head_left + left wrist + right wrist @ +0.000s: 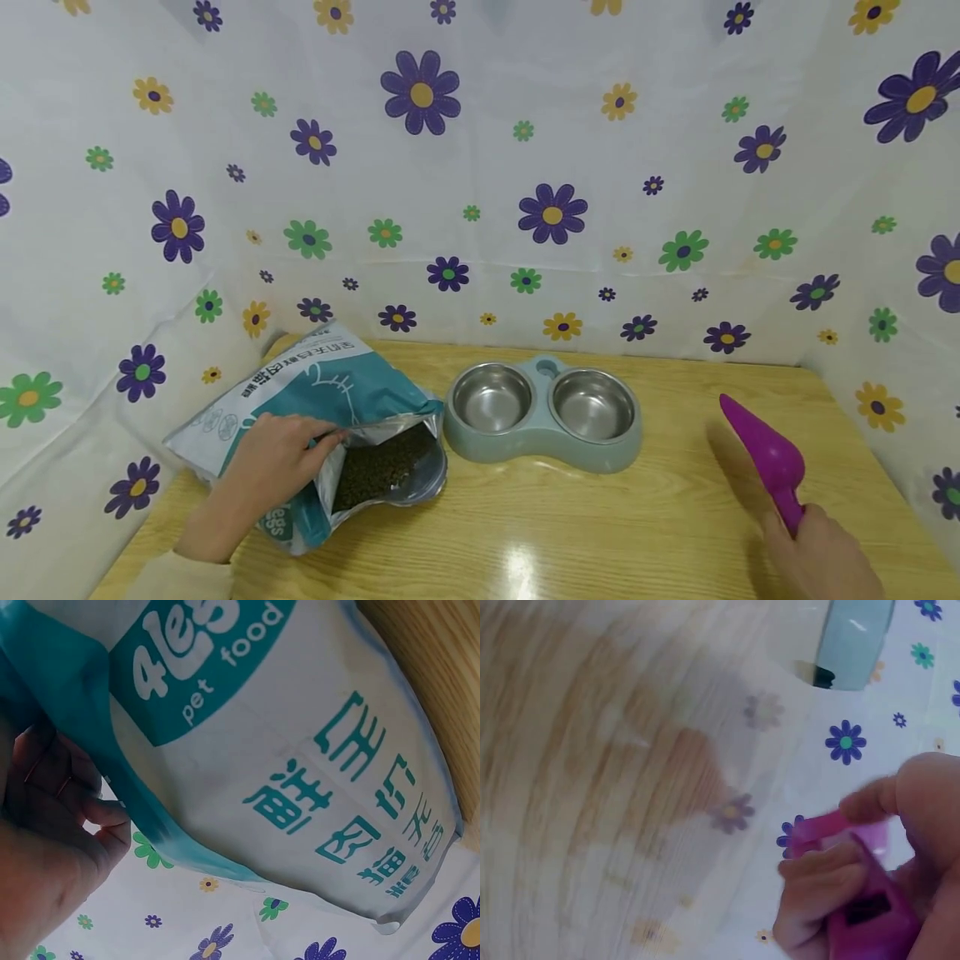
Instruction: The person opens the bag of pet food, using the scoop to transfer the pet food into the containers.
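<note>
A teal and white pet food bag (352, 375) lies on its side at the left of the table, its mouth facing me. My left hand (277, 454) pinches the upper edge of that mouth and holds it up. Inside the bag brown kibble (382, 467) shows. In the left wrist view, the printed side of the bag (300, 750) fills much of the picture beside my left hand (60, 817). My right hand (821, 554) grips a magenta scoop (776, 458) by its handle, over the table's right side. The right wrist view shows fingers (817, 892) wrapped round the handle.
A pale green double pet bowl (517, 446) with two steel bowls stands right of the bag's mouth, at mid-table. Flower-print sheeting (480, 167) rises behind and at both sides of the wooden table (600, 533).
</note>
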A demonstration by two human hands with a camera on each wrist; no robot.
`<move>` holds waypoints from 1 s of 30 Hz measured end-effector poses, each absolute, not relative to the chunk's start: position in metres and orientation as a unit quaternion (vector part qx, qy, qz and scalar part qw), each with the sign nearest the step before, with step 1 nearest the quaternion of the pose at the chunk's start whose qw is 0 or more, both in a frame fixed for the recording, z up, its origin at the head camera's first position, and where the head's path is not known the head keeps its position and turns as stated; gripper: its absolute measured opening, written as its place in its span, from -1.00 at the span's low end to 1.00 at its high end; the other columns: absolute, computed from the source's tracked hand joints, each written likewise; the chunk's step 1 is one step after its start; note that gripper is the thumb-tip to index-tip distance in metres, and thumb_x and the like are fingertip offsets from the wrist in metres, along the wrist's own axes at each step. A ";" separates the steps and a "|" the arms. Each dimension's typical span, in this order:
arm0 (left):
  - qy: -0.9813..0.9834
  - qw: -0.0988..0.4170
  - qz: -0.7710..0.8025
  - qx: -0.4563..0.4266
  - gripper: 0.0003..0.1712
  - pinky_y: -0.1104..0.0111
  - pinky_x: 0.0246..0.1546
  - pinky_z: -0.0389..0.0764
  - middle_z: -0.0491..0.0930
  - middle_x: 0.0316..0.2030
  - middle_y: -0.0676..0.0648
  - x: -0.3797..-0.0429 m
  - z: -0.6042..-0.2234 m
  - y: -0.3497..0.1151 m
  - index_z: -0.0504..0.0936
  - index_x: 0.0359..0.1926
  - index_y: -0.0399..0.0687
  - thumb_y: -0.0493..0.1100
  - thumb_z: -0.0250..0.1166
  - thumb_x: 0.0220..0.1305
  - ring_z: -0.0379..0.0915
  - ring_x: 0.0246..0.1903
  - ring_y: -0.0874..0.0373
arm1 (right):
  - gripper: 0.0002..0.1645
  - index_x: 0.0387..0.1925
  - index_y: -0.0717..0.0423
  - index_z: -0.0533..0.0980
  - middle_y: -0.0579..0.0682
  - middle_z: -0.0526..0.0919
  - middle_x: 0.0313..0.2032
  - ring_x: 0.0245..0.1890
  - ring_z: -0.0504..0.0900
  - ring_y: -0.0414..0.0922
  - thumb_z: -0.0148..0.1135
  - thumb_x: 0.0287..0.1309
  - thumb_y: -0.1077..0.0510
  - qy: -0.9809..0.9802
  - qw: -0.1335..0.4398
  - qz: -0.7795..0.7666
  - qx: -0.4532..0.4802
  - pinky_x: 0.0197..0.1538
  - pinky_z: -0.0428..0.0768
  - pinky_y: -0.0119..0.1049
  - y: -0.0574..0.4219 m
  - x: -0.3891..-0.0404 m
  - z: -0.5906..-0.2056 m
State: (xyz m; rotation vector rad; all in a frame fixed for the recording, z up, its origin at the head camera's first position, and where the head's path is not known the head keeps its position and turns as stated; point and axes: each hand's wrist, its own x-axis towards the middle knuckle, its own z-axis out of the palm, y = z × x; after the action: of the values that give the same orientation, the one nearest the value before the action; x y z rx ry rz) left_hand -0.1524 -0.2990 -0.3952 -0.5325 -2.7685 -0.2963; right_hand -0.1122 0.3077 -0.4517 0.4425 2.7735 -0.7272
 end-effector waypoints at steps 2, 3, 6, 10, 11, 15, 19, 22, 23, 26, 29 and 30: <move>-0.964 0.159 -0.102 -0.187 -0.90 0.48 -0.66 0.13 0.21 -0.78 0.27 -0.152 -0.396 -0.299 0.83 -0.35 0.08 -0.12 0.41 0.31 0.00 -0.76 0.44 | -0.43 -0.39 0.29 0.32 -0.04 0.32 -0.60 -0.57 0.34 -0.11 -0.15 0.49 -0.15 0.954 0.083 -0.251 0.141 -0.47 0.31 -0.26 0.305 -0.111 -0.450; -0.963 0.163 -0.101 -0.189 -0.89 0.48 -0.66 0.13 0.20 -0.78 0.27 -0.152 -0.396 -0.299 0.83 -0.36 0.09 -0.12 0.41 0.31 0.00 -0.76 0.44 | -0.45 -0.38 0.30 0.35 -0.05 0.33 -0.61 -0.58 0.33 -0.12 -0.10 0.49 -0.13 0.957 0.059 -0.251 0.133 -0.47 0.30 -0.28 0.303 -0.111 -0.449; -0.960 0.174 -0.095 -0.198 -0.87 0.48 -0.65 0.11 0.19 -0.78 0.27 -0.152 -0.396 -0.300 0.80 -0.41 0.11 -0.14 0.41 0.31 -0.02 -0.75 0.45 | -0.51 -0.32 0.31 0.44 -0.07 0.32 -0.64 -0.61 0.27 -0.16 0.01 0.50 -0.07 0.963 -0.020 -0.245 0.107 -0.49 0.23 -0.33 0.293 -0.107 -0.446; -0.959 0.174 -0.086 -0.205 -0.81 0.47 -0.62 0.07 0.16 -0.77 0.28 -0.151 -0.396 -0.299 0.74 -0.46 0.16 -0.14 0.39 0.33 -0.04 -0.74 0.44 | -0.54 -0.12 0.32 0.51 -0.08 0.36 -0.61 -0.64 0.25 -0.24 0.02 0.54 -0.06 0.962 -0.085 -0.251 0.064 -0.53 0.21 -0.39 0.278 -0.101 -0.440; -0.960 0.172 -0.084 -0.204 -0.81 0.47 -0.61 0.06 0.16 -0.77 0.28 -0.151 -0.396 -0.299 0.74 -0.46 0.16 -0.14 0.38 0.34 -0.04 -0.74 0.44 | -0.55 -0.11 0.30 0.51 -0.08 0.36 -0.60 -0.65 0.24 -0.26 0.01 0.56 -0.06 0.961 -0.092 -0.256 0.051 -0.54 0.22 -0.40 0.274 -0.100 -0.438; -0.966 0.160 -0.074 -0.191 -0.75 0.43 -0.55 0.07 0.17 -0.76 0.26 -0.150 -0.396 -0.298 0.69 -0.49 0.21 -0.12 0.34 0.38 0.00 -0.72 0.41 | -0.61 -0.04 0.33 0.53 -0.13 0.36 -0.60 -0.67 0.22 -0.34 -0.03 0.59 0.05 0.951 -0.105 -0.291 -0.015 -0.58 0.26 -0.41 0.256 -0.099 -0.431; -0.968 0.158 -0.073 -0.183 -0.69 0.40 -0.50 0.11 0.20 -0.75 0.26 -0.149 -0.396 -0.296 0.63 -0.54 0.23 -0.12 0.33 0.40 0.05 -0.70 0.40 | -0.66 -0.17 0.18 0.54 -0.20 0.32 -0.61 -0.68 0.20 -0.37 -0.07 0.61 0.06 0.938 -0.050 -0.337 -0.056 -0.59 0.28 -0.41 0.235 -0.097 -0.425; -0.968 0.155 -0.078 -0.180 -0.66 0.39 -0.47 0.13 0.21 -0.75 0.26 -0.149 -0.396 -0.294 0.60 -0.56 0.24 -0.11 0.32 0.41 0.06 -0.69 0.40 | -0.63 -0.20 0.11 0.52 -0.21 0.33 -0.60 -0.66 0.23 -0.36 -0.13 0.64 0.01 0.923 0.028 -0.375 -0.079 -0.56 0.30 -0.41 0.222 -0.096 -0.421; -0.968 0.155 -0.078 -0.180 -0.65 0.39 -0.47 0.13 0.20 -0.75 0.26 -0.148 -0.395 -0.293 0.59 -0.57 0.25 -0.11 0.31 0.41 0.06 -0.69 0.40 | -0.62 -0.20 0.10 0.52 -0.21 0.34 -0.60 -0.65 0.24 -0.37 -0.14 0.64 0.00 0.918 0.050 -0.384 -0.089 -0.55 0.31 -0.41 0.218 -0.095 -0.420; -0.968 0.154 -0.076 -0.182 -0.61 0.39 -0.47 0.12 0.18 -0.76 0.25 -0.148 -0.394 -0.292 0.55 -0.61 0.26 -0.10 0.31 0.42 0.05 -0.70 0.39 | -0.62 -0.18 0.09 0.54 -0.23 0.34 -0.59 -0.63 0.26 -0.39 -0.14 0.64 0.00 0.901 0.096 -0.402 -0.130 -0.53 0.32 -0.43 0.206 -0.095 -0.420; -0.967 0.157 -0.076 -0.185 -0.57 0.42 -0.51 0.09 0.15 -0.76 0.24 -0.148 -0.394 -0.291 0.50 -0.64 0.27 -0.10 0.32 0.41 0.01 -0.71 0.39 | -0.63 -0.23 0.06 0.53 -0.27 0.31 -0.59 -0.61 0.25 -0.42 -0.13 0.63 0.00 0.887 0.123 -0.410 -0.176 -0.54 0.29 -0.45 0.191 -0.097 -0.419; -0.967 0.157 -0.076 -0.185 -0.57 0.42 -0.51 0.09 0.15 -0.76 0.24 -0.147 -0.394 -0.291 0.50 -0.64 0.27 -0.10 0.32 0.41 0.00 -0.71 0.39 | -0.61 -0.22 0.06 0.54 -0.27 0.31 -0.60 -0.61 0.25 -0.41 -0.13 0.63 -0.03 0.882 0.139 -0.412 -0.182 -0.53 0.29 -0.45 0.185 -0.098 -0.418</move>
State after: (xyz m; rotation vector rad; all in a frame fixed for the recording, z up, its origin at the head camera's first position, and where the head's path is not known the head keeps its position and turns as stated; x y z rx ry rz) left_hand -0.1473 -0.2912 -0.3941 -0.5309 -2.7677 -0.2186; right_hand -0.0982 0.1852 -0.4182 -0.5249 2.5497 -1.1926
